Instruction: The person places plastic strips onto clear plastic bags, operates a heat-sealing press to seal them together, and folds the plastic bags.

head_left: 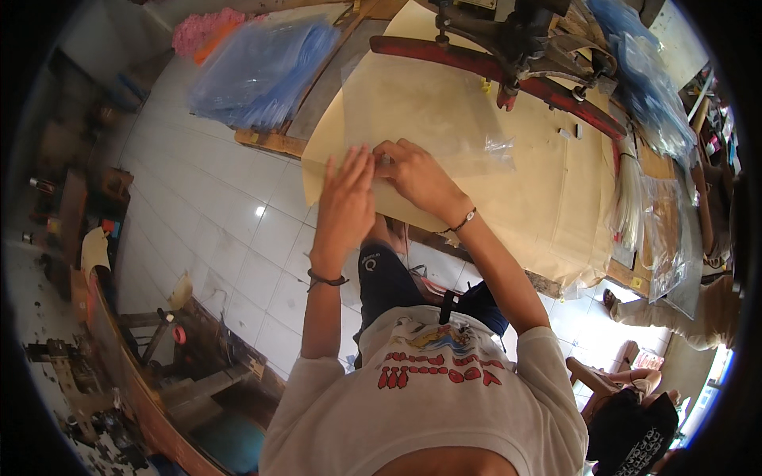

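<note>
A clear plastic sheet (421, 99) lies on brown paper (524, 202) that covers the worktable. My left hand (347, 198) is at the sheet's near left corner, its fingers stretched out and pointing away from me. Just to its right, my right hand (421, 176) has its fingers curled and pinched at the sheet's near edge. The fingertips of both hands almost meet, and the bit of plastic between them is hard to make out. Above the sheet's far side runs the long red bar (444, 57) of a dark metal machine (540, 40).
Bluish plastic sheets (262, 67) are stacked at the far left, and more (647, 79) lie at the far right. Clear plastic strips (629, 198) hang by the table's right edge. A wooden frame (151, 404) stands lower left. Another person (635, 420) is at the lower right.
</note>
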Demonstrator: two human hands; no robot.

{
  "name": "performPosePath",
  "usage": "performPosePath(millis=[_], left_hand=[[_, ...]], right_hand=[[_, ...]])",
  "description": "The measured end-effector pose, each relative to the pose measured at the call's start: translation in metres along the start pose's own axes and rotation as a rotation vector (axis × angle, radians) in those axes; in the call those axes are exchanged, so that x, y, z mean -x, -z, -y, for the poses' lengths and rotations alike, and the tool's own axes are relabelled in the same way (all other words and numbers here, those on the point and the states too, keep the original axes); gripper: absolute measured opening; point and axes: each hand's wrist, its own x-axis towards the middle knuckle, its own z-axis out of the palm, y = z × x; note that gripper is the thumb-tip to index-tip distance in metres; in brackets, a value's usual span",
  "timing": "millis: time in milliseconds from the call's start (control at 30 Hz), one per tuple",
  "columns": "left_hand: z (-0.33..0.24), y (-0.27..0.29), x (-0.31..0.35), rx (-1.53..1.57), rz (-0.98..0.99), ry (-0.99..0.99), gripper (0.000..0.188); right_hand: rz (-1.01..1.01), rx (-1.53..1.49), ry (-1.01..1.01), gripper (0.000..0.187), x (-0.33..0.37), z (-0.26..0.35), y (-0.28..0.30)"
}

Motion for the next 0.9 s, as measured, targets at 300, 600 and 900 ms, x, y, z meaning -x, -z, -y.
performPosePath(millis=[300,600,900], left_hand=[[-0.007,-0.024,0.011,0.143,0.102,0.129,0.068],[-0.015,-0.023,0.011,0.015,0.142,0.171,0.074],[-0.018,-0.023,0.014,-0.070,0.103,0.151,0.080]], right_hand=[[0.040,-0.033,-0.028,0.034,0.015,0.004,0.011],[0.070,0.555,-0.430,0.054,0.084,-0.010,0.098],[0.185,0.598,-0.521,0.076,0.090,-0.022,0.093]])
